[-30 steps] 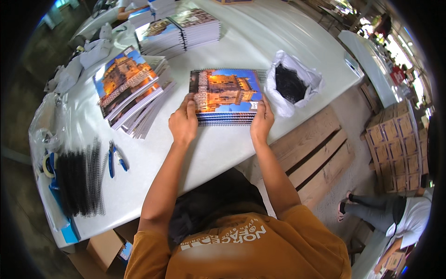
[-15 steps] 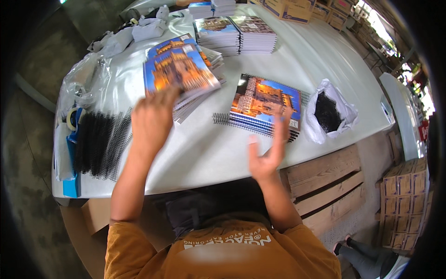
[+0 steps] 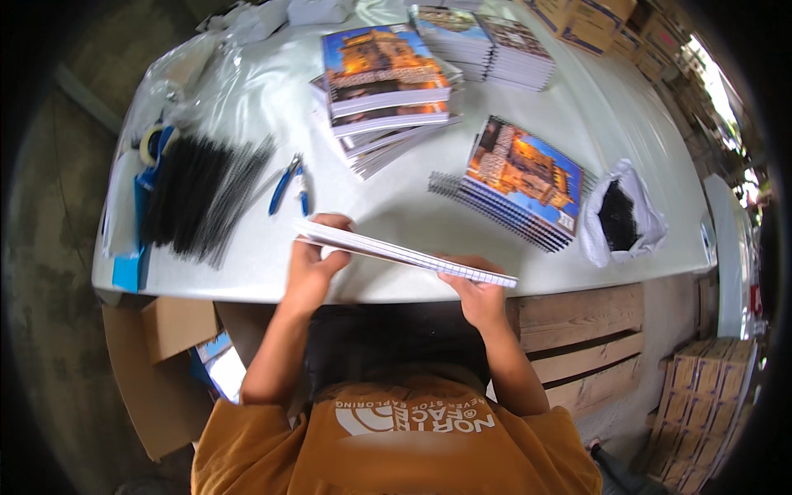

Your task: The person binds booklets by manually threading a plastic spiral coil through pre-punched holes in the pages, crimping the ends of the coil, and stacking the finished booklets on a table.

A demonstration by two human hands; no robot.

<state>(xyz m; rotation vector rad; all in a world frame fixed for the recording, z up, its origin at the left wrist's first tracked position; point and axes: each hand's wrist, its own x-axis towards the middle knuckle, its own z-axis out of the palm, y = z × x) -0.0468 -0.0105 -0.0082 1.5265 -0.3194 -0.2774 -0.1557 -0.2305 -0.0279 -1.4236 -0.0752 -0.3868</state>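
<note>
White, thin block of paper pages [image 3: 388, 250] is in both hands, turned nearly edge-on to the view, over the near part of the white, glossy-covered table [image 3: 404, 198]. The left hand [image 3: 316, 257] is clamped on its left end, w/ thumb on the near side and fingers passing behind; the right hand [image 3: 480, 289] is also closed on the block, nr its right end, where small dark marks run in a row along the edge. Just beyond the left hand lie the blue-handled metal pliers [image 3: 283, 191], handles spread apart, tips pointing away from the person. To the left of them is a dense pile of long, black spiral coils [image 3: 194, 194], and nr its far left corner a cream-coloured roll of tape [image 3: 148, 147]. Straight ahead, apart from the hands, stands an uneven stack of books [image 3: 384, 62], w/ blue-and-orange covers showing a lit building. Beyond the right hand is a pile of coil-bound books [image 3: 528, 173] w/ a similar cover; black coils stick out at its left. Next to it, on the right, stands an open white bag [image 3: 648, 227] w/ black curly pcs. inside. In the bkgd, two neat stacks of spiral-bound books [image 3: 520, 41] stand side by side. Below the table: L, open brown cardboard box [image 3: 136, 379]; R, wooden plank pallet [image 3: 577, 318].
</note>
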